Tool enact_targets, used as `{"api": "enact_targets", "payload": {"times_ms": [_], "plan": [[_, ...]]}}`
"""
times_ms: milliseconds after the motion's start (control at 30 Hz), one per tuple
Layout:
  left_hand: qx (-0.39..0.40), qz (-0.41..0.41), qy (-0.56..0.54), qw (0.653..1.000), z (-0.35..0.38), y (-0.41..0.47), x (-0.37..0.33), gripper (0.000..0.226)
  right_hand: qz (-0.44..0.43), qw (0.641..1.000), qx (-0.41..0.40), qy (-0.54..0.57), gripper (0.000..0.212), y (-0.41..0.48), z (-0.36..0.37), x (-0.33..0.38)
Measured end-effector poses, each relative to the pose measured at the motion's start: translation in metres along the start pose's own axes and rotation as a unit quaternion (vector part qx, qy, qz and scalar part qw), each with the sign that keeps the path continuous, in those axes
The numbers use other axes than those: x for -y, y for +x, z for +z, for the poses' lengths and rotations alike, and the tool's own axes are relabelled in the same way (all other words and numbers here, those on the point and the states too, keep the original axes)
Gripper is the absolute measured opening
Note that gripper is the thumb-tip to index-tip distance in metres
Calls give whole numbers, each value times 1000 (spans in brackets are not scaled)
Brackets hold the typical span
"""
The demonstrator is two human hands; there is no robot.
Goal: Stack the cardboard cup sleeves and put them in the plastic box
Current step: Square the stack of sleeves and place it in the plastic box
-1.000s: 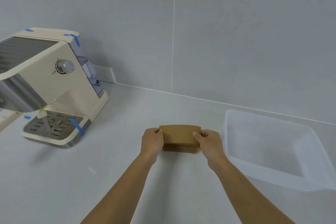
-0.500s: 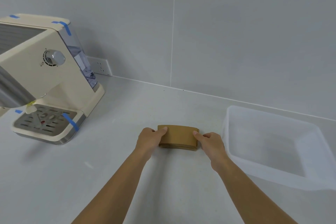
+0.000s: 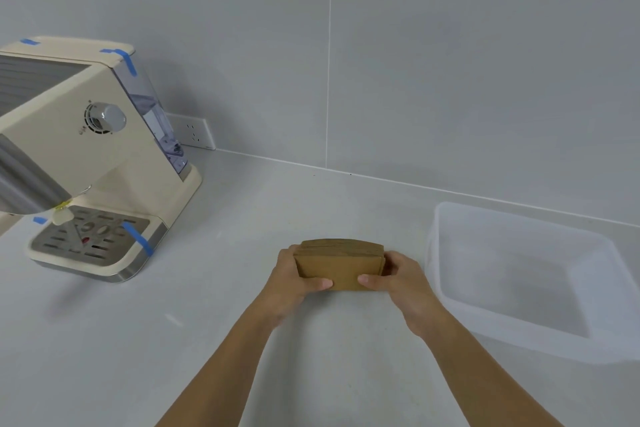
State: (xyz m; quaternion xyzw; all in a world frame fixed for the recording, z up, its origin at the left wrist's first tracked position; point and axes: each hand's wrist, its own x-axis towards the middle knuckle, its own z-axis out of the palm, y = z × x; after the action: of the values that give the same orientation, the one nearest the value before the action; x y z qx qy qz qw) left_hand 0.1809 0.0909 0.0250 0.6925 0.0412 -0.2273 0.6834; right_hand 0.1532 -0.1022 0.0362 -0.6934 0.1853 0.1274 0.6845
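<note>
A stack of brown cardboard cup sleeves [image 3: 341, 262] stands tipped up on its long edge on the grey counter, its broad face toward me. My left hand [image 3: 294, 279] grips its left end and my right hand [image 3: 398, 279] grips its right end, thumbs pressed on the front face. A clear plastic box [image 3: 436, 253] sits to the right of the stack, a short gap from my right hand, with nothing visible inside.
A cream coffee machine [image 3: 86, 163] with blue tape strips stands at the left, its drip tray toward me. A wall socket [image 3: 195, 132] sits behind it. The grey tiled wall runs along the back of the counter.
The stack lay flat between my hands before; now it is tipped up on edge with its face toward me. My thumbs have moved onto the front face.
</note>
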Motion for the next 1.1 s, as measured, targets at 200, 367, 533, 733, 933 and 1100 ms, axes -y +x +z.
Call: {"api": "enact_targets", "payload": {"times_ms": [200, 367, 533, 733, 933, 1100], "plan": [[-65, 78, 12, 995, 2, -4, 21, 67, -104, 992, -34, -70, 43, -7, 9, -7], [-29, 92, 38, 995, -1, -8, 26, 88, -91, 993, -17, -69, 68, -7, 12, -21], [-9, 97, -30, 995, -2, -9, 23, 71, -81, 996, 33, 28, 84, -8, 27, -25], [-74, 74, -39, 994, 6, -7, 20, 27, -132, 981, -112, 87, 14, -3, 53, -22], [-208, 89, -49, 973, 26, -4, 15, 27, -137, 960, -215, 116, 22, 8, 66, -20], [-228, 123, -89, 962, 36, -1, 13, 23, -151, 956, -222, 122, 20, 11, 63, -18]]}}
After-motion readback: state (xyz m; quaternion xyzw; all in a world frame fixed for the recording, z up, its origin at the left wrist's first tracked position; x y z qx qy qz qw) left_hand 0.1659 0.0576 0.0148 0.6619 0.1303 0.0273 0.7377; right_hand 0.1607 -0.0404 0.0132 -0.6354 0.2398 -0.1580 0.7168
